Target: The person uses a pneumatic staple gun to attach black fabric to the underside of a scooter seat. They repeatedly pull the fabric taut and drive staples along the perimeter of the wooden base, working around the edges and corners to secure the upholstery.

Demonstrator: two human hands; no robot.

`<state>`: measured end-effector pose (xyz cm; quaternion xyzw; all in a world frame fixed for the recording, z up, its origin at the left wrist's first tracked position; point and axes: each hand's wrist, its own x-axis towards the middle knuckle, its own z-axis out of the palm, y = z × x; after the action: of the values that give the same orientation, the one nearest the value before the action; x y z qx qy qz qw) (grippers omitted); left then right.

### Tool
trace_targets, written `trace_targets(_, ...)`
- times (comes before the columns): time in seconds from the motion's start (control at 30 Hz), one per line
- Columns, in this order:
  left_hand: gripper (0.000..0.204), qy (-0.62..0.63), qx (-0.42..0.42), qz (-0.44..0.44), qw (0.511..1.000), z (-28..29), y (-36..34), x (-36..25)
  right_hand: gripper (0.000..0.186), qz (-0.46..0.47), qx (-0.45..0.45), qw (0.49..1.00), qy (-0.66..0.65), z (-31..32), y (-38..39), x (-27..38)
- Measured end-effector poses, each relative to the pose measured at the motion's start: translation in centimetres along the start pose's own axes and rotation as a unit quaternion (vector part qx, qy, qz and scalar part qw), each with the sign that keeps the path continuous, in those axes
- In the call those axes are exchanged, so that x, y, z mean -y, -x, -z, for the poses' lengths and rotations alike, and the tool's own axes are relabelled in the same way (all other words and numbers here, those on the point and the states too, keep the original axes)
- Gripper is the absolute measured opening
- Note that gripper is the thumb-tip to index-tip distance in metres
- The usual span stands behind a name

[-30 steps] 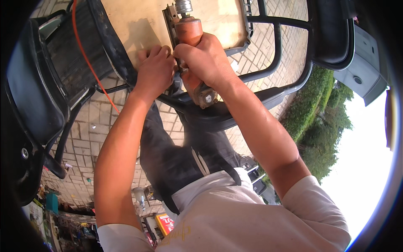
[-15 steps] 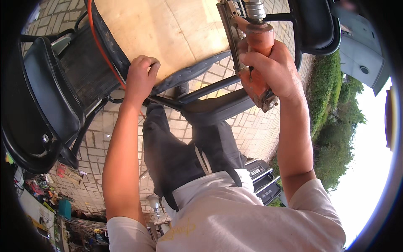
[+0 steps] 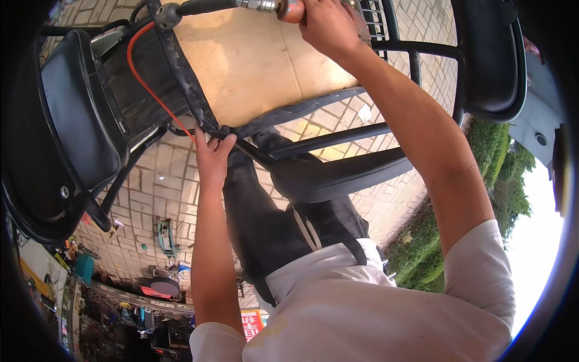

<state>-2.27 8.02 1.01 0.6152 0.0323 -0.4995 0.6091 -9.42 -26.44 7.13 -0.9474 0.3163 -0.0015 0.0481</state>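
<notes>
In front of me lies an upturned chair seat, its underside a tan wooden board (image 3: 253, 66) edged with black upholstery cover (image 3: 295, 110). At the near left corner my left hand (image 3: 212, 160) has thumb and fingers closed on the gathered black cover. My right hand (image 3: 330, 27) is wrapped round the orange grip of an air staple gun (image 3: 291, 11), over the board's far right side. The gun's front is mostly hidden by the hand and the frame's upper edge. A metal coupling (image 3: 259, 5) joins its grip to the air hose.
An orange hose (image 3: 140, 72) curves down past the seat's left edge. Black padded chairs stand at left (image 3: 78, 108) and right (image 3: 488, 54). A black armrest (image 3: 350, 175) lies above my legs. A green tool (image 3: 166, 237) rests on the brick paving, near clutter at lower left.
My right hand has carried the staple gun up and left, across the board's far side, turning it sideways. My left hand has shifted down to the seat's near left corner and grips the cover.
</notes>
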Motion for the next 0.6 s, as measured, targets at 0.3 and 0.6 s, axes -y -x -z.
trace_targets(0.3, 0.085, 0.016, -0.043, -0.055, 0.997, -0.9, -0.1, 1.7, 0.038, 0.014, -0.009, 0.999, 0.027, -2.8, 0.1, 0.0)
trace_targets(0.6, 0.049, -0.369, -0.021, -0.195, 0.908, 1.6, 0.2, -4.1, 0.028, 0.188, 0.292, 0.909, -0.232, -1.6, 8.3, 9.7)
